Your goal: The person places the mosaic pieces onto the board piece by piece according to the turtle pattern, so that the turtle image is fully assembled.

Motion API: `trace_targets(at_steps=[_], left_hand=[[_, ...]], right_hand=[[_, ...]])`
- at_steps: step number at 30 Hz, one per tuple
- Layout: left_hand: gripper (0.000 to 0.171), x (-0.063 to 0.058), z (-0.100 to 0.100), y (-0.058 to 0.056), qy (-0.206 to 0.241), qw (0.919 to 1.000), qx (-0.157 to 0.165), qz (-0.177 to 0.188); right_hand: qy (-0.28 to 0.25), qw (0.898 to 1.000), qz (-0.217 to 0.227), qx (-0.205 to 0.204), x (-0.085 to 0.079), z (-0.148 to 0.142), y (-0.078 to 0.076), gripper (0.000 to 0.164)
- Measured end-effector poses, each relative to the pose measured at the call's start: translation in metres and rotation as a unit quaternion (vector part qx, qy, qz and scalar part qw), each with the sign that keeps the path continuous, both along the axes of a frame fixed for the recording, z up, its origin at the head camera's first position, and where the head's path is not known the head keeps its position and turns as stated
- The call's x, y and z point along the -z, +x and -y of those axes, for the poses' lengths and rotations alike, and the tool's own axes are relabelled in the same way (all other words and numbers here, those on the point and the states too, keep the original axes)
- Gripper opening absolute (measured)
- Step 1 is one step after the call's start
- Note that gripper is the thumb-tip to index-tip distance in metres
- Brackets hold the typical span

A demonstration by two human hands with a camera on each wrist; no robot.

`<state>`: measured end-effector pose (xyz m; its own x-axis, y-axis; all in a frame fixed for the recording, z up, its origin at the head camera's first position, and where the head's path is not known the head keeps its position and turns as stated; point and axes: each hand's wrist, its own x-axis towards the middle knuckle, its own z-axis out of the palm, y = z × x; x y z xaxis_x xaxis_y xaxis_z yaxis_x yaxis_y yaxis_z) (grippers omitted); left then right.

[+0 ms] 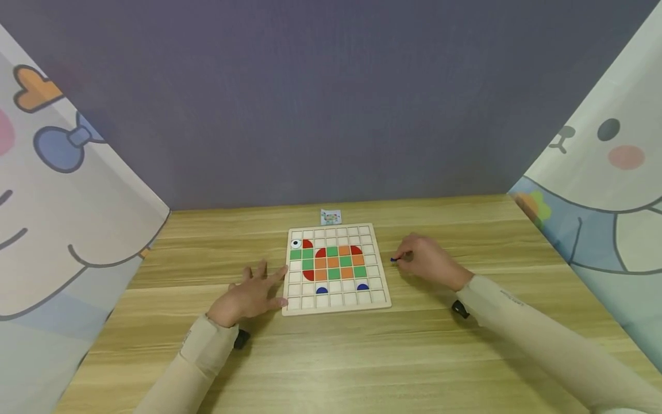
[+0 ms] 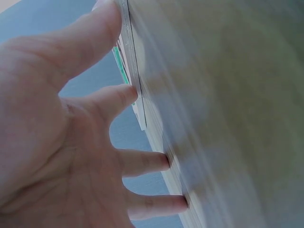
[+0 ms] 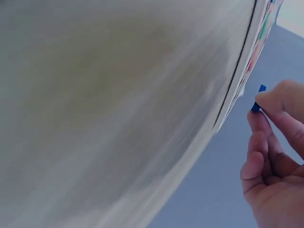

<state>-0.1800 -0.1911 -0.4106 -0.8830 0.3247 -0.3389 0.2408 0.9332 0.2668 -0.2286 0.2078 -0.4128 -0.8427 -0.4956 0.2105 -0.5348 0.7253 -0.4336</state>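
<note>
A square wooden grid board (image 1: 337, 309) lies on the table, several of its cells filled with green, orange and red tiles. Two dark blue half-round tiles sit in its lower part, one a blue tile (image 1: 322, 290) at left, the other a blue tile (image 1: 362, 287) at right. At the upper left is a white eye tile (image 1: 296, 244). My left hand (image 1: 251, 295) has its fingers spread, thumb and index finger touching the board's left edge. Right of the board, my right hand (image 1: 430, 261) pinches a small blue tile (image 3: 259, 99) between thumb and index finger, apart from the board.
Behind the board's far edge lies a small picture card (image 1: 331, 217). The wood-grain table (image 1: 331, 362) reaches back to a grey wall (image 1: 331, 103). Cartoon-printed panels stand on both sides. Each wrist wears a dark device.
</note>
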Motion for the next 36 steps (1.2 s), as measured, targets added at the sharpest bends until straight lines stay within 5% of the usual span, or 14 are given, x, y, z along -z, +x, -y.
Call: trace_targets(at_steps=[11, 36], left_hand=[[0.076, -0.003, -0.003, 0.001, 0.011, 0.9999, 0.005, 0.000], [0.077, -0.003, -0.001, 0.000, 0.007, 0.9999, 0.001, 0.010]], right_hand=[[0.011, 0.998, 0.067, -0.002, 0.001, 0.046, -0.021, 0.011], [0.035, 0.992, 0.104, 0.063, 0.006, 0.062, -0.024, 0.010]])
